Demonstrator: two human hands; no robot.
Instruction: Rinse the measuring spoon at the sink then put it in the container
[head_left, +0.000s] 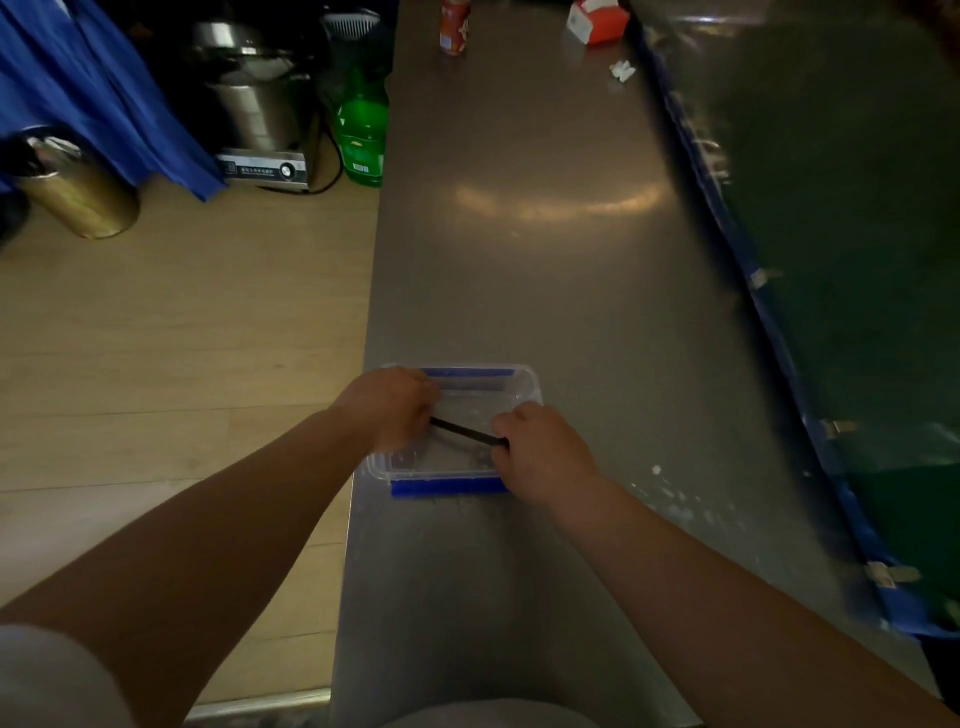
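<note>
Measuring spoon: thin dark handle only, slanting across the open top of the container, bowl end hidden under the left hand. Leftmost, on the wooden floor: brass-coloured bin, blue cloth, steel pot on a cooker base, green bottle against the table edge. Left hand curled closed over the container's left rim and the spoon's far end. Clear container with blue strips on its far and near edges, sitting on the steel table near its left edge. Right hand clenched on the handle's near end, above the container's right corner. Farther back on the table: orange can, red-and-white carton.
</note>
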